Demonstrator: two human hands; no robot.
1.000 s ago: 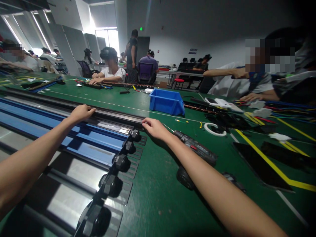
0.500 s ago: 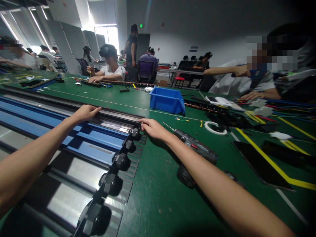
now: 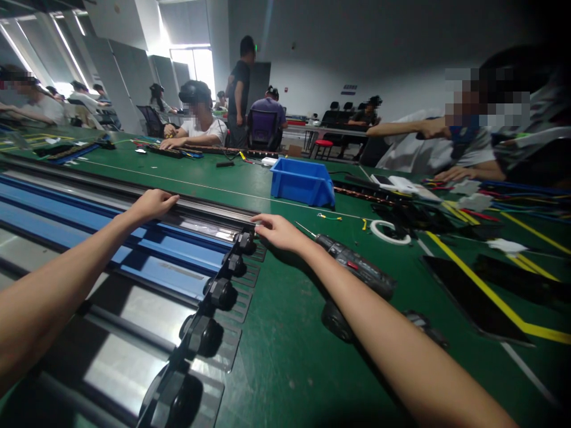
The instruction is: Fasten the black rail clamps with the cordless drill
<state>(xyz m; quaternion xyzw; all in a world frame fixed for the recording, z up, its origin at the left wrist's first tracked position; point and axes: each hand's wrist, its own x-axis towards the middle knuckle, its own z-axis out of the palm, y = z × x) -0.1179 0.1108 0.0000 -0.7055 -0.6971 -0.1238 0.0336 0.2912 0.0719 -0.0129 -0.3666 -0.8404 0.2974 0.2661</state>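
"What do the fingers show?"

"At left of centre, the left hand (image 3: pixel 151 205) rests over a long dark rail (image 3: pixel 214 208), fingers close together; whether they grip it, I cannot tell. Near centre, fingertips of the right hand (image 3: pixel 280 233) gather narrowly at the rail's right end, their hold equally unclear."

"Any change?"

"Little: both hands keep to the rail, which appears steadied at two places."

"And around them?"

"Blue panels (image 3: pixel 176 246) lie beside the rail, lower left, edged by black round fittings (image 3: pixel 220 292). A power drill (image 3: pixel 357 264) lies right of centre on the green table (image 3: pixel 276 339); a blue bin (image 3: pixel 301 183) sits above centre."
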